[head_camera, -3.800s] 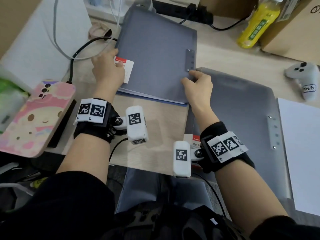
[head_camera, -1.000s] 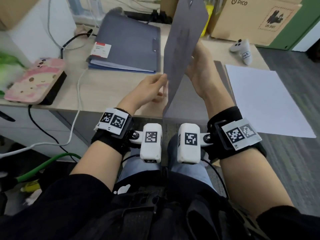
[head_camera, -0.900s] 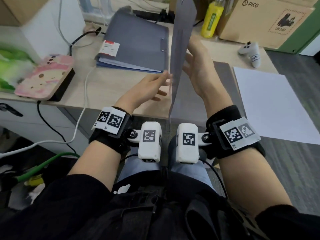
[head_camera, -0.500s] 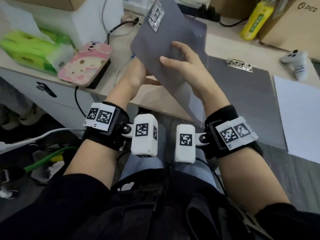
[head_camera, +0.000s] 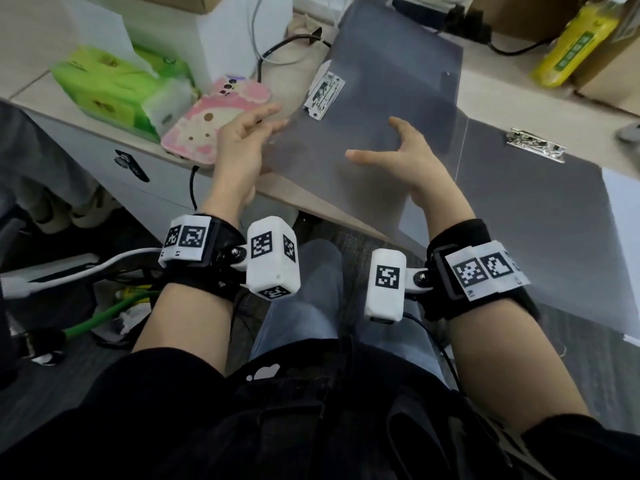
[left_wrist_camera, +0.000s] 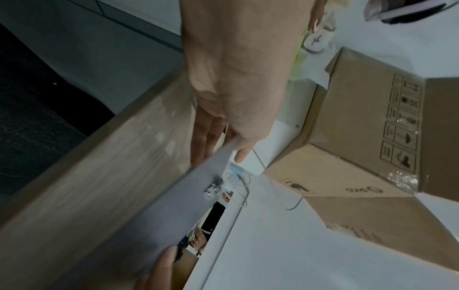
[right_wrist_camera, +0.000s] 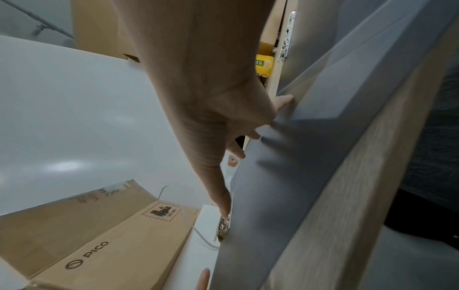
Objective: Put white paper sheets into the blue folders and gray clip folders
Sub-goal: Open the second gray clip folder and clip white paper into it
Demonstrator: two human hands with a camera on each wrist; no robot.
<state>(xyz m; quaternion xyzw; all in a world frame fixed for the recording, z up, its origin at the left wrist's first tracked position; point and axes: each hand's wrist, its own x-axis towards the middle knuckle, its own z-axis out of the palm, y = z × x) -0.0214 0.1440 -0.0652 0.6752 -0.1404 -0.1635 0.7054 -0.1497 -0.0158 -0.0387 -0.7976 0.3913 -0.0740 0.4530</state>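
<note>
A gray clip folder lies open across the desk. Its back half [head_camera: 536, 220], with a metal clip [head_camera: 535, 150], lies flat at the right. Its front cover [head_camera: 381, 98], which carries a second clip [head_camera: 323, 95], is swung over to the left and hangs just above the desk. My left hand [head_camera: 249, 133] is at the cover's left edge, fingers straight. In the left wrist view that edge [left_wrist_camera: 174, 206] runs between thumb and fingers. My right hand [head_camera: 391, 147] presses spread fingertips on the cover's inner face [right_wrist_camera: 285, 176]. White paper sheets [head_camera: 623, 209] lie at the far right.
A pink phone [head_camera: 214, 123] and a green tissue pack [head_camera: 117, 88] lie left of the cover. Cables [head_camera: 277, 53] run behind them. A yellow bottle [head_camera: 575, 43] and a cardboard box [head_camera: 609, 64] stand at the back right. The desk's front edge [head_camera: 311, 199] runs under my wrists.
The cover, upright a second ago, has swung over to the left and down toward the desk. Both hands followed it, and my left hand came out from behind it to its left edge.
</note>
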